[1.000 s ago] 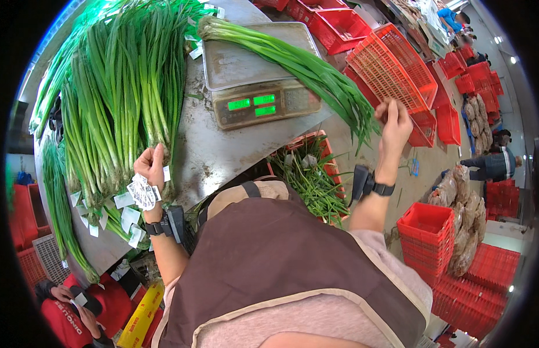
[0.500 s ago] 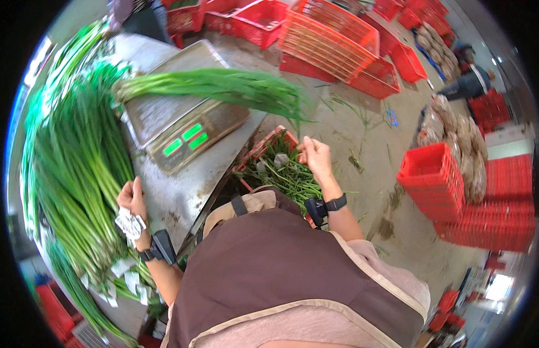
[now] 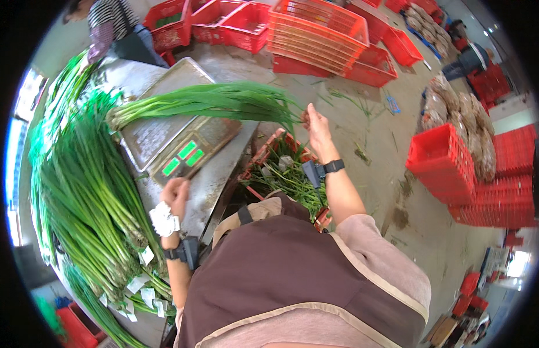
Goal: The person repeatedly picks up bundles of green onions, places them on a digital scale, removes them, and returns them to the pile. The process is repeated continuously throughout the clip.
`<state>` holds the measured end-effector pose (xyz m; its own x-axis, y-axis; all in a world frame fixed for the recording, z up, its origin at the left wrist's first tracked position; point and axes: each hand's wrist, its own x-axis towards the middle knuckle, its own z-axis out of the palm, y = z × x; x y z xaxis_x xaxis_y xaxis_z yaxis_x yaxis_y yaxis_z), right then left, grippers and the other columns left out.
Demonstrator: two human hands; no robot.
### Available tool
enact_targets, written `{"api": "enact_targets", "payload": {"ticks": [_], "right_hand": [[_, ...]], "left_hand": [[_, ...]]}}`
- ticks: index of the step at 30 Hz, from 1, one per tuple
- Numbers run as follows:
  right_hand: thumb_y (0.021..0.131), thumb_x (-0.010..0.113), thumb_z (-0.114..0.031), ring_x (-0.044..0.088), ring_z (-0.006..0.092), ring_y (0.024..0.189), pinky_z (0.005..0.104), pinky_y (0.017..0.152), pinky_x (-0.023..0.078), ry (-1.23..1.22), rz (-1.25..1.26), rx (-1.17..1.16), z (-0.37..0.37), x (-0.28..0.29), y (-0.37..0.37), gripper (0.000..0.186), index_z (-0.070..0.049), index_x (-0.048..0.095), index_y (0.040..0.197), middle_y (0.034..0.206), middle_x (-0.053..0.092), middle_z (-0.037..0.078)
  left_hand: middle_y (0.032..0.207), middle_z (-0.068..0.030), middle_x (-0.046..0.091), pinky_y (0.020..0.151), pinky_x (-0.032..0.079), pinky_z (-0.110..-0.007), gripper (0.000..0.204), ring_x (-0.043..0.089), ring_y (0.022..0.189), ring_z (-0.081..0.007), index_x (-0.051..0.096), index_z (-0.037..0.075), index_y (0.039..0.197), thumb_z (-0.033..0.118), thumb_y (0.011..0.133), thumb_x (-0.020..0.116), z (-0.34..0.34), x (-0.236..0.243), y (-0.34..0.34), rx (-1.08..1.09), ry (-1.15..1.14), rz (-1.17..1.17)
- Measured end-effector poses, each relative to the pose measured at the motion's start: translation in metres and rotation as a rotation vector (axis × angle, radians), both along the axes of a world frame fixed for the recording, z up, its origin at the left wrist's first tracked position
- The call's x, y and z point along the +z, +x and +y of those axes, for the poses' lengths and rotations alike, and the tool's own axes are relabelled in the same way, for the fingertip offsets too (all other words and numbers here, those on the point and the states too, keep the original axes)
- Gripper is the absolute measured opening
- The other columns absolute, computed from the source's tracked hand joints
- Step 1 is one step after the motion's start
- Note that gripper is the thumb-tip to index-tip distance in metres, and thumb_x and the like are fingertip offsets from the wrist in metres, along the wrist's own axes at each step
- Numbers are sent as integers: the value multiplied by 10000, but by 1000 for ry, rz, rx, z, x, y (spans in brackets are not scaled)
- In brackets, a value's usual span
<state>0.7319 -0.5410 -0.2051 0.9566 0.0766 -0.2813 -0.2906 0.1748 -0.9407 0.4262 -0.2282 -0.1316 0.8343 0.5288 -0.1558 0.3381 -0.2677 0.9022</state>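
Found across the tray (image 3: 153,132) of the scale (image 3: 214,138): one bunch of long green onions (image 3: 211,100), root end past the left side, leaf tips overhanging the edge of the metal table (image 3: 220,166). Partly covering the tray, but clear of the three lit green displays (image 3: 194,157). At those leaf tips, the right hand (image 3: 317,126), fingers curled and nearly closed; cannot tell whether gripping any leaf. By the scale's near corner, the left hand (image 3: 175,196), half curled and blurred (clump of white labels (image 3: 164,219) about the wrist); cannot tell whether holding anything.

Crowding the table's left side: a broad heap of green onions (image 3: 89,203), with white tags (image 3: 147,296) near the roots. Below the table edge, near the right forearm: an orange-red crate (image 3: 324,218) full of loose green stalks. Noted beyond the scale: red crates (image 3: 243,26), a large orange basket (image 3: 316,29). At the table's far end: a person in a striped top (image 3: 110,23). Logged at right, on a floor (image 3: 374,168) strewn with green scraps: a stack of red baskets (image 3: 443,174), bulky bags (image 3: 477,139) just beside.
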Motion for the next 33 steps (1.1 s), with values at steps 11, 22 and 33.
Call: {"api": "enact_targets", "payload": {"ticks": [11, 22, 33], "right_hand": [[949, 529, -188, 525, 258, 1164, 347, 883, 506, 662, 283, 390, -15, 45, 3, 183, -18, 590, 918, 1202, 583, 155], [892, 581, -139, 520, 249, 1129, 335, 889, 447, 435, -25, 731, 24, 127, -104, 174, 19, 653, 884, 1331, 492, 194], [876, 554, -52, 414, 258, 1290, 369, 1092, 288, 223, -199, 782, 28, 121, -122, 269, 61, 623, 1109, 1357, 485, 178]], "left_hand": [[752, -48, 648, 559, 463, -267, 234, 561, 608, -102, 617, -14, 940, 214, 911, 574, -44, 5, 39, -252, -153, -65], [607, -114, 578, 486, 474, -340, 501, 605, 570, -263, 549, 48, 628, 515, 745, 687, -124, 65, 96, -373, 644, -417], [635, -115, 596, 483, 482, -374, 137, 600, 562, -307, 533, 60, 701, 140, 796, 590, -134, 70, 98, -325, 420, -595]]}}
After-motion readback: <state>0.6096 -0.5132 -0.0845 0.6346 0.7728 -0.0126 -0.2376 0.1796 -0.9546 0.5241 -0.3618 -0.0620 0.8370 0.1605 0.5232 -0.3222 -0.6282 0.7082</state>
